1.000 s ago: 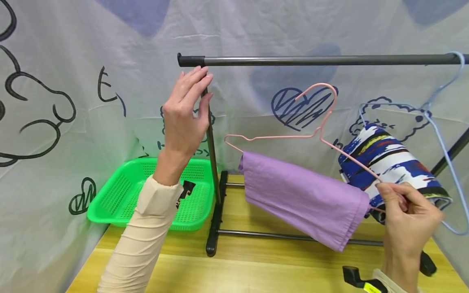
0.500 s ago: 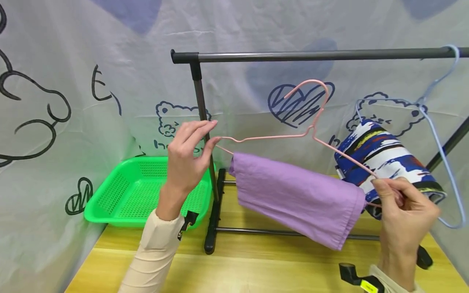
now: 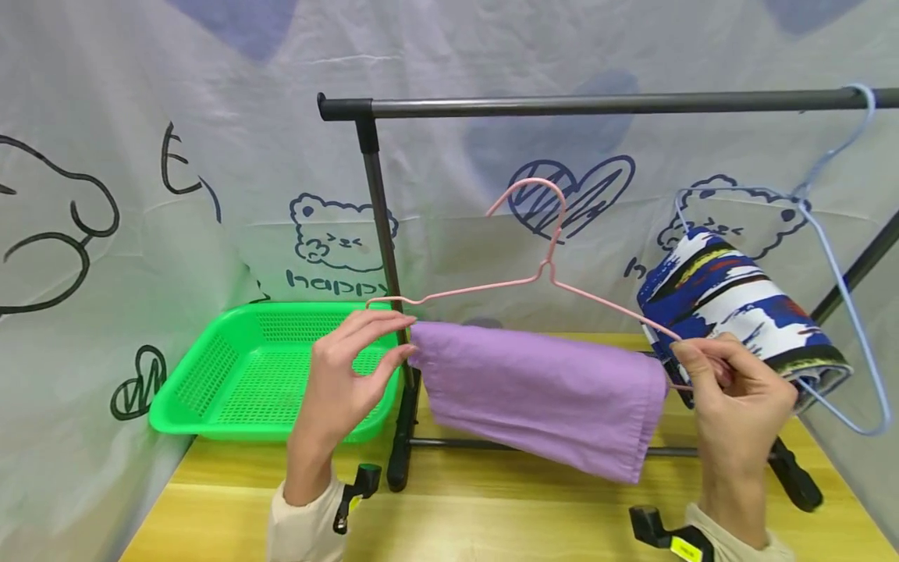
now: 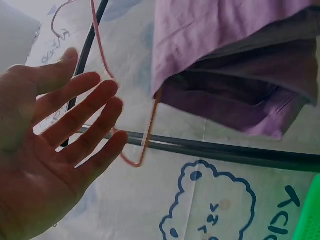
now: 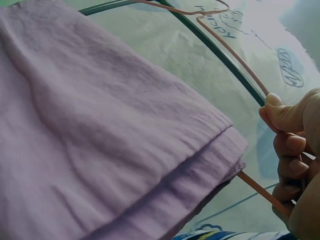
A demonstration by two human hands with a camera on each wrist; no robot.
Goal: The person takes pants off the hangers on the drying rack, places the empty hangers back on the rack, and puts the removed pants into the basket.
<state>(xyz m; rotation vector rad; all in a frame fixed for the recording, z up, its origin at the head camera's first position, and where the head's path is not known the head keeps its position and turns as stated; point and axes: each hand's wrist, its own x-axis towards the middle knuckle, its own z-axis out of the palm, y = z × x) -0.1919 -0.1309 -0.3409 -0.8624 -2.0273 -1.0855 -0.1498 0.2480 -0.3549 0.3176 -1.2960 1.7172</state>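
My right hand [image 3: 737,398] grips the right end of a pink wire hanger [image 3: 546,265], fingers curled round it in the right wrist view. A purple folded garment [image 3: 541,390] is draped over the hanger's lower bar, its right side hanging lower. At the garment's left edge is my left hand [image 3: 344,382], thumb and fingers apart. The left wrist view shows those fingers [image 4: 82,117] fairly straight and spread, beside the hanger's left corner [image 4: 138,164]. The hanger's hook points up, in front of the back sheet and below the rack's top bar [image 3: 506,105].
A blue hanger [image 3: 836,250] with a multicoloured striped garment [image 3: 737,304] hangs on the rack at the right. On the wooden table [image 3: 492,515], a green plastic basket [image 3: 168,406] stands left of the rack's black post [image 3: 379,203]. A white sheet with drawings forms the backdrop.
My left hand has come down from near the top of the rack post to the purple garment's left edge. My right hand has moved left with the pink hanger, which now sits more level.
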